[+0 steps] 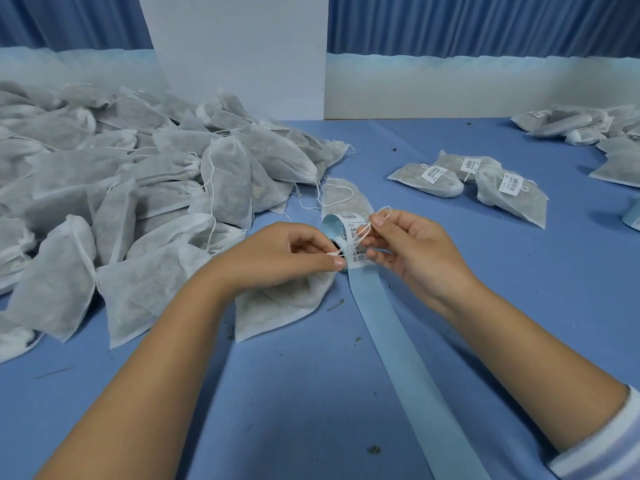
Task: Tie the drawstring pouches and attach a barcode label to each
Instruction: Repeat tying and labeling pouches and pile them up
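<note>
A white mesh drawstring pouch [277,306] lies on the blue table under my left hand [287,252]. My left hand pinches the pouch's gathered neck and its white drawstring [358,237]. My right hand [405,244] pinches the other end of the string, a small loop sticking up above its fingertips. Just behind the hands stands a roll of barcode labels [346,220], and its light blue backing strip [391,341] trails toward me across the table.
A large heap of unlabelled pouches [121,174] fills the left side. Three pouches with barcode labels [474,181] lie at the right, more pouches [581,128] at the far right. A white panel [242,53] stands at the back.
</note>
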### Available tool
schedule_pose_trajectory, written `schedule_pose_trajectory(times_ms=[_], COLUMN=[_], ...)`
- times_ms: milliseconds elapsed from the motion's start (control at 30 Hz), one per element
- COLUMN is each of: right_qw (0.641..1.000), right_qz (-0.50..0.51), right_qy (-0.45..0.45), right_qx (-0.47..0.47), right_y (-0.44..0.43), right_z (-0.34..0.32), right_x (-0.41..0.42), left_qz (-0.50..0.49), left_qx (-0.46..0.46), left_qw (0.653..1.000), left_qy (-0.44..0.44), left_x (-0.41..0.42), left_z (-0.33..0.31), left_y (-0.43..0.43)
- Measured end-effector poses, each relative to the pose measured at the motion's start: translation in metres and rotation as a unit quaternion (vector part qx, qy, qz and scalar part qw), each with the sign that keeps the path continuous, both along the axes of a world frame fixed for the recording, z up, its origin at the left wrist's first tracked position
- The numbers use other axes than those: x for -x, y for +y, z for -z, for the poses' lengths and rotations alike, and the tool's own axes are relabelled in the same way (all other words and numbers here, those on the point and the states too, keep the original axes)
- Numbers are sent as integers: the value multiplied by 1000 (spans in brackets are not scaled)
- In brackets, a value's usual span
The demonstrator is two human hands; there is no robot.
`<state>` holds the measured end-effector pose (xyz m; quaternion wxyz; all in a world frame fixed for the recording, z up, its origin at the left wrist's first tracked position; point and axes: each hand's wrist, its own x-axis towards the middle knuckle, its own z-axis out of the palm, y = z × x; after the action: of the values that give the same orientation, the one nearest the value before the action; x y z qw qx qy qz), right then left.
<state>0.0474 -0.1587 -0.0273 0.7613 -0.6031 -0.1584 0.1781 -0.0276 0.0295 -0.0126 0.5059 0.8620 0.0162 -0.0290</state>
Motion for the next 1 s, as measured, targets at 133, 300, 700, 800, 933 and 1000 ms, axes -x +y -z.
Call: schedule_pose_trajectory(times_ms=[133,300,700,800,933,1000], right_qw=[999,987,889,878,846,842], right_qz=[20,16,46,56,57,51], right_qy=[-30,-148,-428,-435,-481,-488], right_qx=[7,58,156,190,221,225], right_y=[2,4,6,4,2,1], right_z=[0,4,14,15,12,10], right_x=[2,7,16,16,18,19], left_qz=[-37,-111,-249,-250,-229,-215], left_qx=[-79,-59,96,117,185,224], left_qw=[995,992,962,961,956,951], left_qy=[48,10,-51,-26,8,15], left_x=[1,-5,-14,-13,-13,-13], left_z=[-1,7,7,6,3,2], left_y=[16,18,-19,-23,-24,-23])
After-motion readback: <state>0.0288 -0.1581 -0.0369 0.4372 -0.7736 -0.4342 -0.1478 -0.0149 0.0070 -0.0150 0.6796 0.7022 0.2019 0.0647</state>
